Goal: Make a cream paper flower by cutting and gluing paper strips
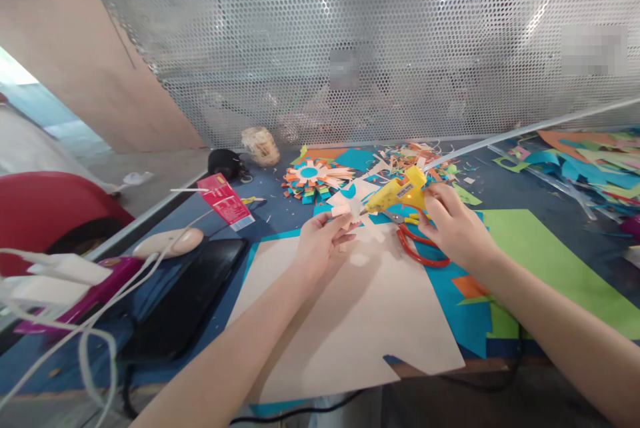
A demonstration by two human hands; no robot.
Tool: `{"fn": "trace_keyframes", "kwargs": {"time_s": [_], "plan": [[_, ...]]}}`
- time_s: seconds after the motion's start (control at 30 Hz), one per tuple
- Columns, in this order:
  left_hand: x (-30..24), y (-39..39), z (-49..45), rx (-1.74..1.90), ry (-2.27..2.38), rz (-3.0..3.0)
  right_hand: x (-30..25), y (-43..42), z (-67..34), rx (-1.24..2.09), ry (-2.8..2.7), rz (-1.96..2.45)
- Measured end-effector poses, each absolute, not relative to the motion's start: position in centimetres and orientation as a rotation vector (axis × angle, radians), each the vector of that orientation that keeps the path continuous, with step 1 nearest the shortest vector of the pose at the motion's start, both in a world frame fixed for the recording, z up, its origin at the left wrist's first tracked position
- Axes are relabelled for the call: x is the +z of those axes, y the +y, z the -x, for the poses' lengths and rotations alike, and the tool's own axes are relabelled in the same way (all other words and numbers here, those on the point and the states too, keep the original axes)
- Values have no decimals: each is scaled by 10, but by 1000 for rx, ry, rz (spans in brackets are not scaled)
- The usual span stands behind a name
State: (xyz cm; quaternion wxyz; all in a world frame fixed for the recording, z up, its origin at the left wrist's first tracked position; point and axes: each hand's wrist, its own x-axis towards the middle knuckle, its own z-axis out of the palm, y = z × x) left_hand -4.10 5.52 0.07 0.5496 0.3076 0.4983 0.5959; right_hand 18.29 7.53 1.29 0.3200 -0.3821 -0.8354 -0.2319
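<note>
My right hand (453,225) is closed around the handle of a yellow glue gun (395,191), a glue stick rising from its back end. The gun's nozzle points left, at a small white paper piece (354,209) pinched in my left hand (325,235); whether they touch I cannot tell. Under both hands lies a large white paper sheet (350,321) with a notch in its near edge. Red-handled scissors (423,251) rest beneath my right hand. Behind the left fingers sits a fringed paper flower (309,173) in orange, white and blue.
A black phone (187,298), a computer mouse (170,243), a red packet (227,201) and a purple power strip (95,288) with white cables are at the left. Green paper (540,261) and coloured scraps (595,161) lie right. A perforated metal panel (375,35) stands behind.
</note>
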Motion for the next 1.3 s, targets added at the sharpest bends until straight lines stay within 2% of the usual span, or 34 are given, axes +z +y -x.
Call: {"fn": "trace_keyframes", "kwargs": {"time_s": [0.3,0.63,1.3], "plan": [[1,55,41,1430,1162,-702,11,76,-187,-645,-2184,1010],[-2,56,43,1463,1125,-659,15,74,-185,-847,-2131,964],[-3,58,43,1449,1088,-644,19,69,-182,-934,-2119,982]]}}
